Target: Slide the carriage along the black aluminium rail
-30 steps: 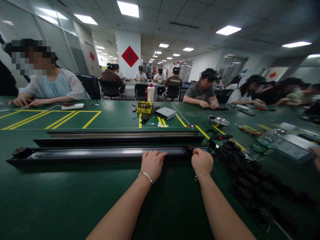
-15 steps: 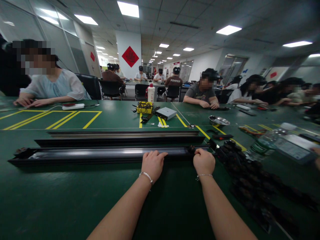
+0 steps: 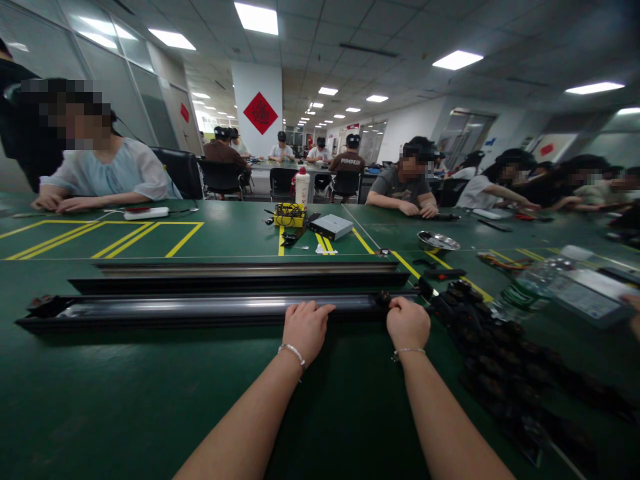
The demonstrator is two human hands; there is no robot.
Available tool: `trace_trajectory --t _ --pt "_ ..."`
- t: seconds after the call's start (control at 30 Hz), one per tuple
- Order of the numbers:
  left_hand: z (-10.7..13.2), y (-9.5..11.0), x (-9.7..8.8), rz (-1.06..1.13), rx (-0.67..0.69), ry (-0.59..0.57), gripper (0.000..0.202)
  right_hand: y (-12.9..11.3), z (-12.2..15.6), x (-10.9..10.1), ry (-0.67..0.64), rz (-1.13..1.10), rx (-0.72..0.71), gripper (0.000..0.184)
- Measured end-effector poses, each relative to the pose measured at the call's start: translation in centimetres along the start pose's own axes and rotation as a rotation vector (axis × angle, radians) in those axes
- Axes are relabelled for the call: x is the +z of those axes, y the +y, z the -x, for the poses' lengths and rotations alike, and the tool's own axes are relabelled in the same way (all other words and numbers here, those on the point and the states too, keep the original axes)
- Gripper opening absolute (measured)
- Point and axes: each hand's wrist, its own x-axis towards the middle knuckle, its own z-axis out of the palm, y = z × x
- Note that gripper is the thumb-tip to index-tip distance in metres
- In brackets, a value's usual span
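Observation:
A long black metal channel (image 3: 180, 308) with a shiny inner face lies crosswise before me on the green table. My left hand (image 3: 304, 328) is closed over its near wall, right of the middle, with the index finger lying along the edge. At the right end, my right hand (image 3: 409, 327) is curled into a fist beside a small dark fitting (image 3: 382, 299) set in the channel. The right fingertips are hidden, so whatever they pinch does not show. Another dark fitting (image 3: 46, 304) sits at the channel's left end.
Two more long dark strips (image 3: 240, 283) lie just behind the channel. A heap of black parts (image 3: 500, 353) spreads on the right, near a plastic bottle (image 3: 533, 287) and a metal bowl (image 3: 438, 241). Farther back are a grey box (image 3: 331, 227) and a yellow holder (image 3: 290, 215).
Both of my hands and the channel stay in place. Across the table, a co-worker on the right has stretched an arm forward, and a dark-clothed person at far left has shifted.

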Motion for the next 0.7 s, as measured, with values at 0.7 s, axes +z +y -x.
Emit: trace_trajectory --t 0.7 --pt "0.01 -0.04 -0.06 0.005 -0.002 -0.007 0.032 0.36 -0.01 0.19 0.057 -0.010 -0.014 0.023"
